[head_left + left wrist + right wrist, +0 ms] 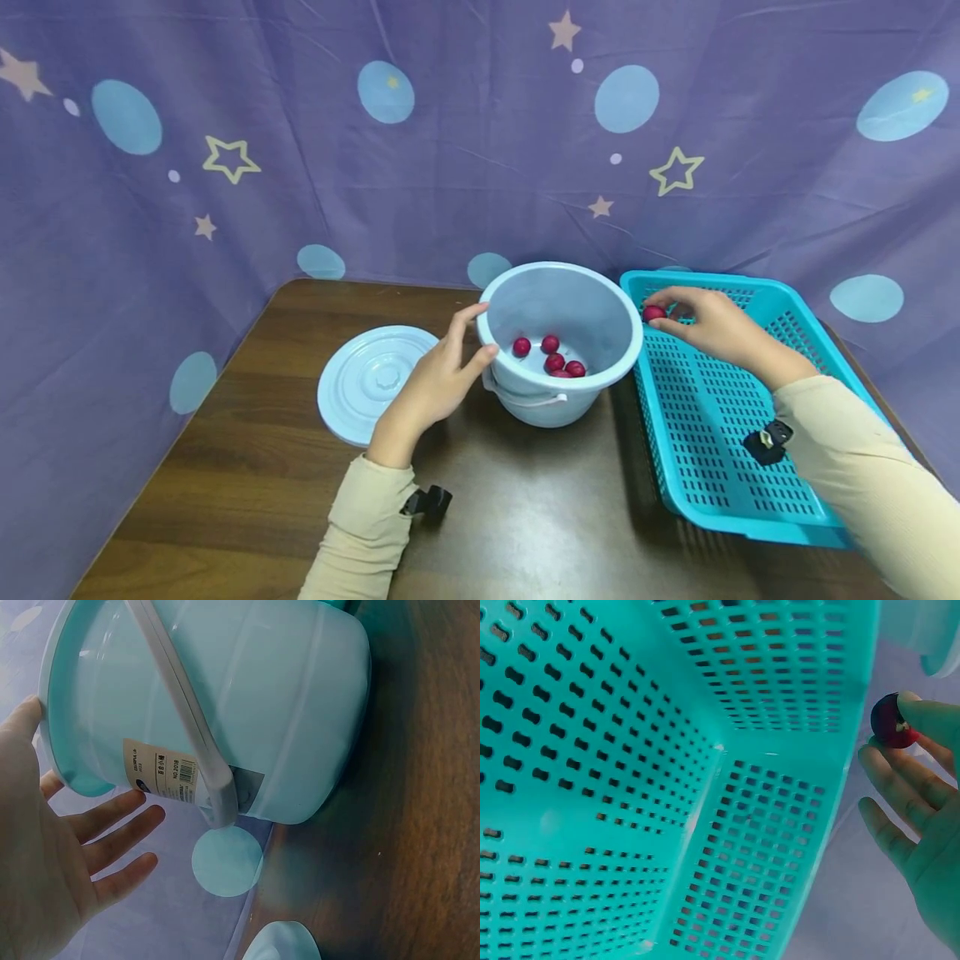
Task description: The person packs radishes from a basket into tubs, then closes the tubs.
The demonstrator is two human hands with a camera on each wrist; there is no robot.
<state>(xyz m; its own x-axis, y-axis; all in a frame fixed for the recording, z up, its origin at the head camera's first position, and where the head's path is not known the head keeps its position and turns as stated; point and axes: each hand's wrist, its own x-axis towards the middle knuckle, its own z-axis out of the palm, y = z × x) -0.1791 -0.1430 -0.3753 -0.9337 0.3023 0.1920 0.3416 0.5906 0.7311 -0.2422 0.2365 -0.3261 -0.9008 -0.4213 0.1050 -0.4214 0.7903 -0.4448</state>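
Observation:
A light-blue bucket (pixel 540 404) stands upright on the table, with several small red radishes (pixel 554 362) on its floor. My left hand (pixel 438 371) touches the left side of its rim with thumb and index finger; in the left wrist view the other fingers of that hand (pixel 45 847) spread beside the bucket's label. Between the thumb and fingers of my right hand (pixel 708 321) is a round red radish (pixel 654 313), held over the turquoise basket's (pixel 780 533) near-left corner by the bucket. A pale stem spot shows on this radish (pixel 895 724) in the right wrist view.
A round light-blue lid (pixel 352 383) lies on the brown wooden table (pixel 247 467), left of the bucket. The bucket's handle (pixel 184 697) hangs down its side. Behind the table hangs a purple curtain (pixel 480 208) patterned with stars and circles.

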